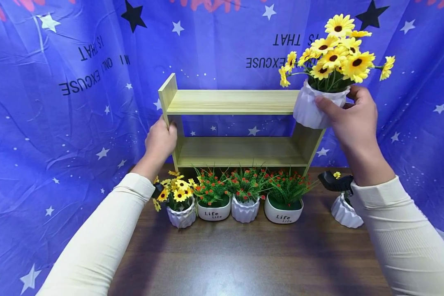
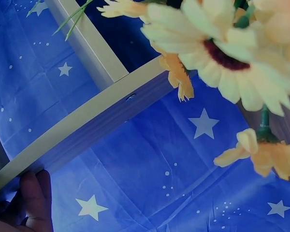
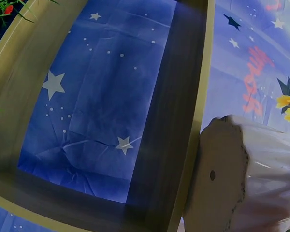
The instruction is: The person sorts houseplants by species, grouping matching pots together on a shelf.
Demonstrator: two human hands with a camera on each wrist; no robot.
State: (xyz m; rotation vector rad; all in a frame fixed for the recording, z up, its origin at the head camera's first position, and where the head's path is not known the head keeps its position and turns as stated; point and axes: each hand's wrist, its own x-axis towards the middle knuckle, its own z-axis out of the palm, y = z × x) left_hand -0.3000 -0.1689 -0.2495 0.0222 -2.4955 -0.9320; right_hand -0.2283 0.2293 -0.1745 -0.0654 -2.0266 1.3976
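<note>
My left hand (image 1: 160, 139) grips the left side panel of a light wooden two-tier shelf (image 1: 233, 102). In the left wrist view its fingers (image 2: 35, 198) curl at the panel's edge. At the upper right, my right hand (image 1: 357, 119) holds a white ribbed flowerpot (image 1: 312, 107) with yellow daisy-like flowers (image 1: 333, 57), thumb on its near side. That pot overlaps the right end of the top board in the head view. The right wrist view shows the flowerpot's underside (image 3: 215, 179) with a small hole, close beside the board's edge.
Along the shelf's front stand a yellow-flowered pot (image 1: 181, 216), two "Life" pots (image 1: 213, 211) (image 1: 283, 213) with red-dotted greenery and a ribbed pot (image 1: 245, 210) between them. Another white pot (image 1: 345, 213) is partly behind my right forearm. A blue starry cloth (image 1: 96, 61) hangs behind the brown table (image 1: 244, 255).
</note>
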